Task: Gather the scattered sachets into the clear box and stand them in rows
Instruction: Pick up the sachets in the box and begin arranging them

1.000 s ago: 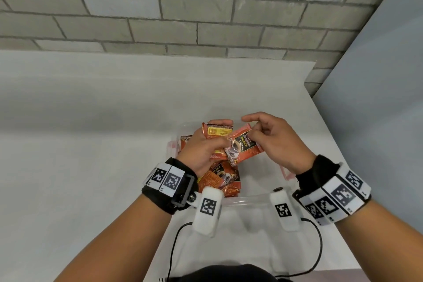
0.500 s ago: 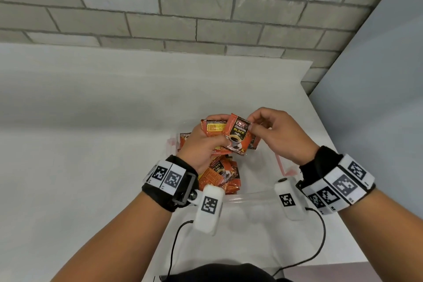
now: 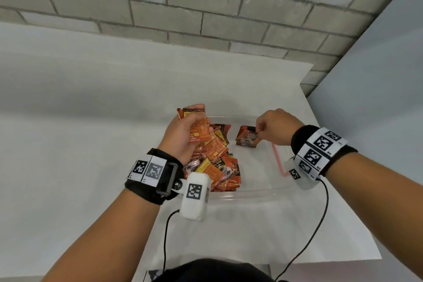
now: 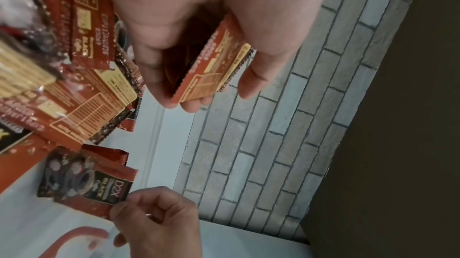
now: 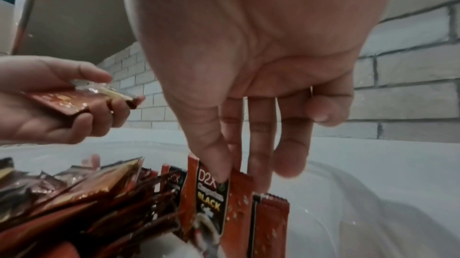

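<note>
A: Hands?
B: Left hand (image 3: 183, 135) grips a small stack of sachets (image 3: 198, 127) above the clear box (image 3: 251, 192). Right hand (image 3: 274, 129) pinches an upright sachet (image 3: 247, 138) inside.
A: Rest?
B: Loose pile (image 3: 217, 165), box's left side.

Both forearms reach forward from the near edge of the table, each wrist wrapped in a black band with white coded tags. The left hand (image 3: 183, 135) is raised, palm turned inward, fingers curled and thumb pressed across a small stack of sachets (image 3: 198, 129); the left wrist view shows the thumb on one face and the fingertips on the other. The right hand (image 3: 273, 128) angles downward toward the table's far right side, wrist bent, knuckles up. Its thumb and forefinger pinch the top edge of an upright sachet (image 3: 248, 137), a fine fingertip grip, while the other fingers (image 5: 288, 144) hang straight beside it.
</note>
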The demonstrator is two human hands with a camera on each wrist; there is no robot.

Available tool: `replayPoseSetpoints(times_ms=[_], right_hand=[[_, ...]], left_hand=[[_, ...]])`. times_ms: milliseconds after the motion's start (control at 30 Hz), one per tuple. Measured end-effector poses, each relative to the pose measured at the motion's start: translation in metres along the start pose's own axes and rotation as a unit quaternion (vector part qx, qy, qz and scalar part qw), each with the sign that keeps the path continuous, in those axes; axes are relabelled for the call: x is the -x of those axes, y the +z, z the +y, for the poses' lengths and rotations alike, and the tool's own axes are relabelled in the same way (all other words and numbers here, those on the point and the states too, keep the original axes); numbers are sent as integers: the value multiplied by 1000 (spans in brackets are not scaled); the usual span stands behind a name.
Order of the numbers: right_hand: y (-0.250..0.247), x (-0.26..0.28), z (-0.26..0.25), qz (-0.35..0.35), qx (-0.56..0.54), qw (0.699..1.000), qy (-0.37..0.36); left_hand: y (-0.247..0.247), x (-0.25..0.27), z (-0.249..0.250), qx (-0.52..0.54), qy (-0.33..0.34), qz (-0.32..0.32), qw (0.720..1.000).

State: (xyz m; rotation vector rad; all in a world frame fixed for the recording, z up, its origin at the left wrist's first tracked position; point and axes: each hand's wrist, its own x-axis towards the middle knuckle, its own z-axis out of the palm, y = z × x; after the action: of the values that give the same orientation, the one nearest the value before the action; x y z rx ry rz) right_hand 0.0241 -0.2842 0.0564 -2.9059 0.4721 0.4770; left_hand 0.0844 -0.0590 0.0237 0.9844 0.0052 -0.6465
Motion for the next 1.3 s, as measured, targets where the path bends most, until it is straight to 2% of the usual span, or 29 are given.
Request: replayPoseSetpoints(times_ms=[367, 900, 1300], right_hand=[[8, -15, -11, -51, 75, 995, 35], [7, -18, -15, -49, 106, 992, 55], [4, -17, -11, -25, 92, 995, 40]], left_hand=[[-8, 0, 1, 0, -4, 7, 1000], [-7, 0, 1, 3, -9, -5, 1000], [-7, 1, 0, 25, -19, -9, 999]])
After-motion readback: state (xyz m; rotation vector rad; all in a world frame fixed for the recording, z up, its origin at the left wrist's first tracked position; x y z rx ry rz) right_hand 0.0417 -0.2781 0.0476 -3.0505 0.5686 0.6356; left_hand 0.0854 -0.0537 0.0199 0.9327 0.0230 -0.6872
